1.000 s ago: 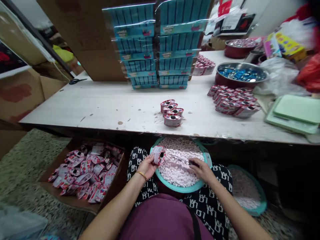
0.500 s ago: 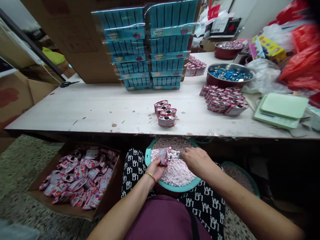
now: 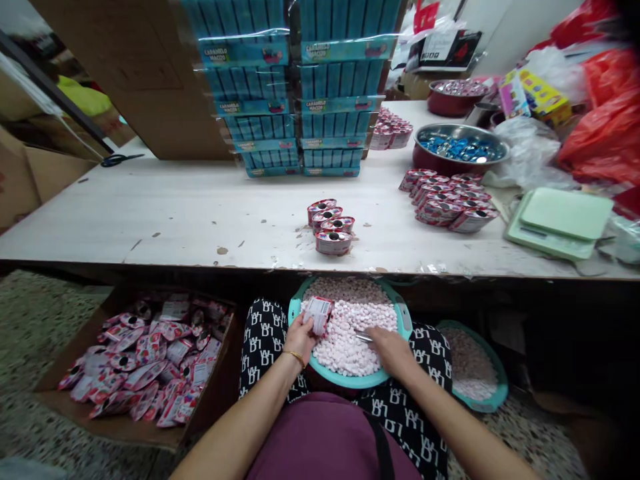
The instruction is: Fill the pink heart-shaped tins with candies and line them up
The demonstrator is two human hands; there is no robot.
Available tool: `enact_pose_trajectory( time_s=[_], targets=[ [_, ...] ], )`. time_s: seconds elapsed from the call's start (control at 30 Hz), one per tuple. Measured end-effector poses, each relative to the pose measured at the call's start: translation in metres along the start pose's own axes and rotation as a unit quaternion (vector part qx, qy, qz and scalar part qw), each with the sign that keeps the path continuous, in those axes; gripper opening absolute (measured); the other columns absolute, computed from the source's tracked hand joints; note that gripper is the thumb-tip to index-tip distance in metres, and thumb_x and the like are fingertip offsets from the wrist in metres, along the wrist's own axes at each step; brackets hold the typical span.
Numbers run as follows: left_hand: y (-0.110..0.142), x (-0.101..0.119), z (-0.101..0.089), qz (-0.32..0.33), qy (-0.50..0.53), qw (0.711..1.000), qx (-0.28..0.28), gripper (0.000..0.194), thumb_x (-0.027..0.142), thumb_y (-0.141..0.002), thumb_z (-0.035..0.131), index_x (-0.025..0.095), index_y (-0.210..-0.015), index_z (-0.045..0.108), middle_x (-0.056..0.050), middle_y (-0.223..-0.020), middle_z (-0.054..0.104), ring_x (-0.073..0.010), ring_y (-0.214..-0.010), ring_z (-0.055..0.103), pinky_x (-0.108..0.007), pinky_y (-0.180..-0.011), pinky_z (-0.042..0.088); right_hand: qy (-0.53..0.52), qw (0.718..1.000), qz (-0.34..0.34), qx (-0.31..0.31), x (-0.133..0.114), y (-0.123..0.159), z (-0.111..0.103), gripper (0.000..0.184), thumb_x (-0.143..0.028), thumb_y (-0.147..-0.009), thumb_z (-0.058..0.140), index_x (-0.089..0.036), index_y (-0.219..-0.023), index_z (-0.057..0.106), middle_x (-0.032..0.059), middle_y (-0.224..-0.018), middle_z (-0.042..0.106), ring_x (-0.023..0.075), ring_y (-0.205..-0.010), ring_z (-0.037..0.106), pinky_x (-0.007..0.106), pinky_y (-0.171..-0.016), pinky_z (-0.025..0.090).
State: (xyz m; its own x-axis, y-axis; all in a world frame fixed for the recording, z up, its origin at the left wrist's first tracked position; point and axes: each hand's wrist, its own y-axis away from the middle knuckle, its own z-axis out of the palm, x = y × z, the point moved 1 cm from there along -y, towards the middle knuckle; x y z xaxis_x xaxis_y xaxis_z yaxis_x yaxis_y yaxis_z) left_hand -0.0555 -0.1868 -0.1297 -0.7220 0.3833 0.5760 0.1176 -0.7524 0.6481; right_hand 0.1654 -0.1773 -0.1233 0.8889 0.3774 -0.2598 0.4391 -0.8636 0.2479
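Note:
My left hand [image 3: 301,339] is closed around a small pink and red candy packet [image 3: 319,313], held over the left part of a turquoise basin [image 3: 405,325]. Small pale pink candies [image 3: 345,360] fill the basin, which rests between my knees. In my right hand [image 3: 390,350] is a metal scoop [image 3: 364,337], its end down among the candies. My fingers hide most of its handle. On the table in front of me, several similar packets [image 3: 334,241] stand in a short row.
A cardboard box [image 3: 165,437] of packets sits at lower left; a second candy basin [image 3: 500,393] is on the floor at right. The white table [image 3: 200,213] carries blue display boxes [image 3: 330,143], grouped packets [image 3: 440,210], a steel bowl [image 3: 417,153], a green scale [image 3: 565,213] and scissors [image 3: 120,160].
My right hand has moved down and away from the packet, taking the scoop into the candies. My left hand has shifted slightly left and tilted the packet. The view has shifted a little.

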Motion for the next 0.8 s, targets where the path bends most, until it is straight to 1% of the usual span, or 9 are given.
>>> enact_pose_trajectory(
  time_s=[0.07,0.13,0.2,0.27,0.4,0.5,0.57,0.67,0.8],
  targets=[
    [-0.003,-0.004,0.001,-0.015,0.005,1.000,-0.016,0.021,0.006,-0.074,0.049,0.014,-0.092,0.053,-0.005,-0.078,0.063,-0.0113,-0.060,0.058,-0.025,-0.056,0.048,-0.046,0.999,0.018,0.020,-0.013,-0.013,0.022,0.031,-0.013,-0.078,0.039,-0.020,-0.104,0.052,0.0070,-0.102,0.061,0.0184,-0.093,0.054,0.030,-0.079,0.036],
    [-0.004,-0.003,0.001,-0.039,0.016,0.999,-0.029,0.020,0.006,-0.074,0.049,0.014,-0.092,0.054,-0.006,-0.078,0.063,-0.0130,-0.062,0.059,-0.028,-0.058,0.049,-0.067,0.997,0.024,0.029,-0.020,-0.021,0.031,0.032,-0.014,-0.078,0.038,-0.022,-0.106,0.052,0.0055,-0.107,0.059,0.0177,-0.097,0.053,0.030,-0.083,0.036],
    [-0.003,0.002,-0.002,-0.067,0.030,0.997,-0.035,0.020,0.008,-0.075,0.049,0.014,-0.093,0.054,-0.006,-0.078,0.064,-0.0145,-0.064,0.060,-0.032,-0.061,0.050,-0.090,0.995,0.024,0.032,-0.017,-0.022,0.032,0.031,-0.017,-0.078,0.040,-0.023,-0.106,0.052,0.0031,-0.111,0.058,0.0161,-0.100,0.053,0.029,-0.084,0.038],
    [0.000,0.010,-0.007,-0.070,0.052,0.995,-0.039,0.019,0.009,-0.075,0.049,0.014,-0.093,0.055,-0.006,-0.080,0.064,-0.0148,-0.069,0.061,-0.033,-0.066,0.051,-0.123,0.992,0.021,0.035,-0.008,-0.018,0.026,0.032,-0.021,-0.078,0.041,-0.023,-0.108,0.050,0.0018,-0.112,0.057,0.0144,-0.100,0.053,0.026,-0.083,0.040],
    [0.004,0.017,-0.013,-0.044,0.083,0.994,-0.051,0.018,0.010,-0.076,0.048,0.014,-0.093,0.056,-0.006,-0.083,0.064,-0.0137,-0.073,0.060,-0.032,-0.072,0.050,-0.216,0.975,0.006,0.057,0.004,-0.004,-0.003,0.030,-0.025,-0.078,0.042,-0.022,-0.107,0.050,0.0026,-0.105,0.059,0.0150,-0.094,0.054,0.028,-0.081,0.041],
    [0.005,0.012,-0.009,-0.049,0.086,0.995,-0.035,0.018,0.009,-0.076,0.048,0.014,-0.092,0.056,-0.006,-0.079,0.063,-0.0130,-0.066,0.059,-0.030,-0.065,0.050,-0.209,0.976,-0.028,0.064,0.000,0.001,-0.040,0.027,-0.028,-0.079,0.042,-0.022,-0.104,0.051,0.0034,-0.101,0.059,0.0160,-0.092,0.055,0.029,-0.080,0.041],
    [0.005,0.006,-0.003,-0.059,0.093,0.993,-0.038,0.019,0.008,-0.076,0.049,0.015,-0.092,0.056,-0.005,-0.079,0.063,-0.0128,-0.066,0.059,-0.028,-0.061,0.049,-0.161,0.984,-0.050,0.055,-0.008,0.003,-0.066,0.027,-0.028,-0.081,0.039,-0.022,-0.105,0.051,0.0046,-0.100,0.059,0.0163,-0.092,0.054,0.028,-0.079,0.041],
    [0.007,0.000,0.006,-0.075,0.110,0.990,-0.057,0.021,0.008,-0.076,0.048,0.015,-0.094,0.056,-0.005,-0.080,0.063,-0.0126,-0.067,0.060,-0.026,-0.061,0.049,-0.039,0.997,-0.055,0.025,-0.025,0.003,-0.097,0.028,-0.029,-0.083,0.038,-0.022,-0.107,0.052,0.0058,-0.096,0.060,0.0170,-0.088,0.056,0.028,-0.074,0.041],
    [0.010,-0.004,0.012,-0.083,0.128,0.987,-0.056,0.020,0.007,-0.078,0.046,0.013,-0.094,0.056,-0.006,-0.082,0.064,-0.0130,-0.070,0.061,-0.027,-0.064,0.049,0.112,0.993,-0.045,-0.014,-0.050,-0.001,-0.121,0.022,-0.027,-0.081,0.042,-0.023,-0.098,0.054,0.0036,-0.084,0.060,0.0159,-0.073,0.058,0.024,-0.057,0.037]
  ],
)
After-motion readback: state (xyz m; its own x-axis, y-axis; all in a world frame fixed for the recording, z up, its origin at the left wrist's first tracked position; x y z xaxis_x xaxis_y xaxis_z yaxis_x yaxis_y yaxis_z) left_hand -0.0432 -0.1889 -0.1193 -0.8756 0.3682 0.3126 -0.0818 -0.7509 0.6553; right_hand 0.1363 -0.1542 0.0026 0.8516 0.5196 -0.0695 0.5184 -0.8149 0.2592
